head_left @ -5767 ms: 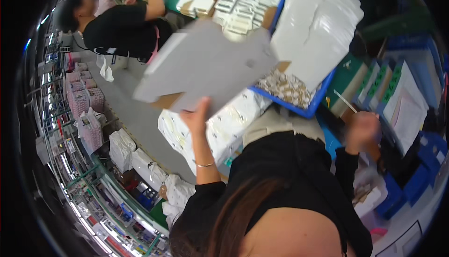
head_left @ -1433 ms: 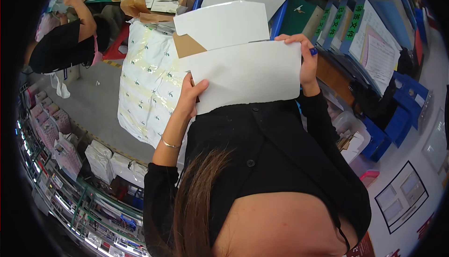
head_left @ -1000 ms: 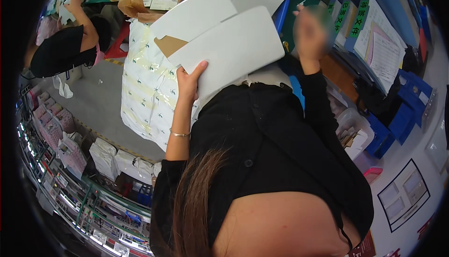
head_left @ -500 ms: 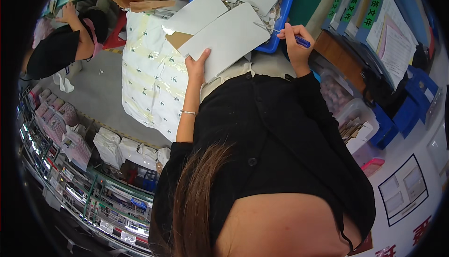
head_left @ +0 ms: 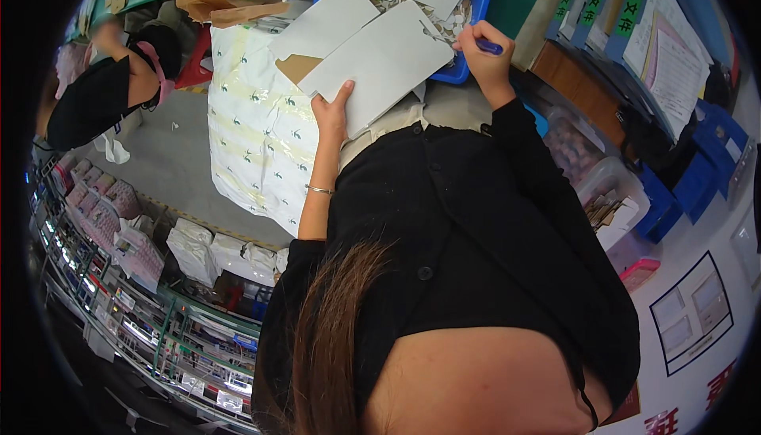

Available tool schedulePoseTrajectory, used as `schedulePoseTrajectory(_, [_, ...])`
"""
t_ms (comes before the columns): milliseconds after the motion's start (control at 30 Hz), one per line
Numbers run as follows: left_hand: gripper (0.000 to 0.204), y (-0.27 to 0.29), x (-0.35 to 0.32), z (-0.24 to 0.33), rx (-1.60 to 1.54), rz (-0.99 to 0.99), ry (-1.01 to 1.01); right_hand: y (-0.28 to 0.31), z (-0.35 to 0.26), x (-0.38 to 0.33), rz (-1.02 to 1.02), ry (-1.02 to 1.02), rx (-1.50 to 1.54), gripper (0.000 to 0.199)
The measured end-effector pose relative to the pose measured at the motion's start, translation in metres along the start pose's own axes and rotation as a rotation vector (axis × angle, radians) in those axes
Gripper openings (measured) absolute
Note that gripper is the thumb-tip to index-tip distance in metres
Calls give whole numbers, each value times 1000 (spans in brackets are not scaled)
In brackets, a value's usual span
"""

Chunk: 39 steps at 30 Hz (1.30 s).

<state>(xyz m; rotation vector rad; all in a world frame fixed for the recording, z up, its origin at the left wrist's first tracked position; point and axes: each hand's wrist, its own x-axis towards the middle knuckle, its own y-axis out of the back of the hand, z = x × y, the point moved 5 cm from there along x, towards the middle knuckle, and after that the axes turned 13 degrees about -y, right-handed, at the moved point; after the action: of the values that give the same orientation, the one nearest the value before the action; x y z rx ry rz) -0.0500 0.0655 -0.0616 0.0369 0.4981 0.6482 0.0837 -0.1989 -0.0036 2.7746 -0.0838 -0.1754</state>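
My left hand (head_left: 333,112) holds the near left edge of a white flat sheet or stack of sheets (head_left: 384,59), its thumb on top and fingers underneath. In my right hand (head_left: 485,55) is a blue-handled tool (head_left: 489,46) with a thin metal shaft, its exact kind unclear. The shaft reaches over the sheet's far right corner; I cannot tell whether its tip touches. More white sheets (head_left: 325,27) lie beyond, with brown patches showing beside them. They rest over a blue tray (head_left: 452,74) that contains many small pale pieces, partly hidden.
A wrapped white bundle with green prints (head_left: 252,118) stands at left. File holders (head_left: 610,15) and clear plastic boxes (head_left: 606,189) are at right. Brown paper packaging (head_left: 230,7) lies at the far left. Another person (head_left: 103,94) works beyond the aisle.
My right hand has shifted left and slightly away with the tool, bringing the shaft over the sheet's corner. My left hand keeps its hold. The view has shifted a little.
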Motion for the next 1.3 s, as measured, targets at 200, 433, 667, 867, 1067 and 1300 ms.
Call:
schedulePoseTrajectory(200, [35,-3,-7,22,34,-52,-143,-8,-3,1,-2,103,-56,25])
schedulePoseTrajectory(433, [36,-8,-5,16,29,-80,-66,17,-7,16,56,146,74,25])
schedulePoseTrajectory(667, [36,-4,0,-19,-170,14,121,54,-32,7,153,-17,298,23])
schedulePoseTrajectory(867, [36,-7,6,-25,-180,-32,140,32,-29,-7,59,60,67,19])
schedulePoseTrajectory(1067, [36,-6,8,-24,-147,-36,129,22,-41,-21,52,269,-46,23])
schedulePoseTrajectory(1300, [48,-9,5,-18,-132,-52,170,15,-29,-18,29,285,-2,24])
